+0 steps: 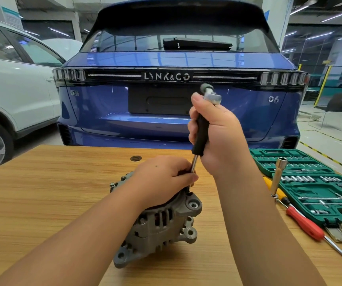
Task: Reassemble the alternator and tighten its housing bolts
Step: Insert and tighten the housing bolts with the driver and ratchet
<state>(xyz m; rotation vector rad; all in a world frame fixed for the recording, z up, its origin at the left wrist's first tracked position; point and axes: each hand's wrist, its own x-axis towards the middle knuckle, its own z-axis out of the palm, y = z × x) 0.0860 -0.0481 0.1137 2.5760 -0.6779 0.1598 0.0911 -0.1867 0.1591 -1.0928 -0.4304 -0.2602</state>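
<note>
A grey alternator [159, 226] lies on the wooden table [42, 193] in front of me. My left hand [161, 180] rests on top of its housing and pinches the steel shaft of a driver near its lower end. My right hand [217, 137] grips the black handle of that driver [201, 131], which stands nearly upright with its tip at the alternator's upper right edge. A silver ratchet head sits at the top of the handle. The tip and the bolt under it are hidden by my left fingers.
An open green socket set case [318, 186] lies at the table's right. A socket extension [278, 176] stands upright beside it, and a red-handled screwdriver [310, 228] lies in front. A blue car [176, 112] stands just beyond the table, a white car [11, 89] at left.
</note>
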